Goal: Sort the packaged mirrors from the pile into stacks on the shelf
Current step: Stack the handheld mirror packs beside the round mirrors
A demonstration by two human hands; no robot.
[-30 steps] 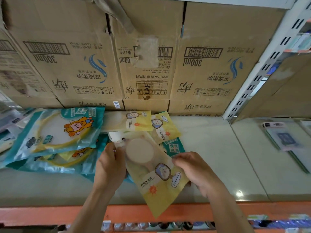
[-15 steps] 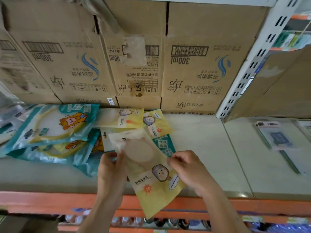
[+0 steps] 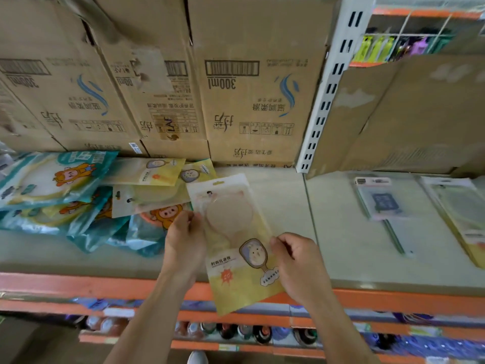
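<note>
A yellow-and-white packaged mirror (image 3: 233, 248) with a round beige disc hangs tilted over the shelf's front edge. My left hand (image 3: 185, 241) grips its left edge and my right hand (image 3: 298, 261) pinches its right edge. To the left lies the pile: teal packages with a cartoon figure (image 3: 52, 179) and more yellow mirror packs (image 3: 154, 172) against the boxes. The beige shelf board (image 3: 278, 206) behind the held pack is bare.
Cardboard boxes (image 3: 252, 101) stand along the back of the shelf. A white slotted upright (image 3: 325, 101) splits it from the right bay, where flat packaged items (image 3: 380, 200) lie. An orange rail (image 3: 78, 285) edges the front, with bottles on the shelf below.
The held mirror pack has shifted to the right, away from the pile, with both hands still on it. The view has swung right, showing more of the right bay.
</note>
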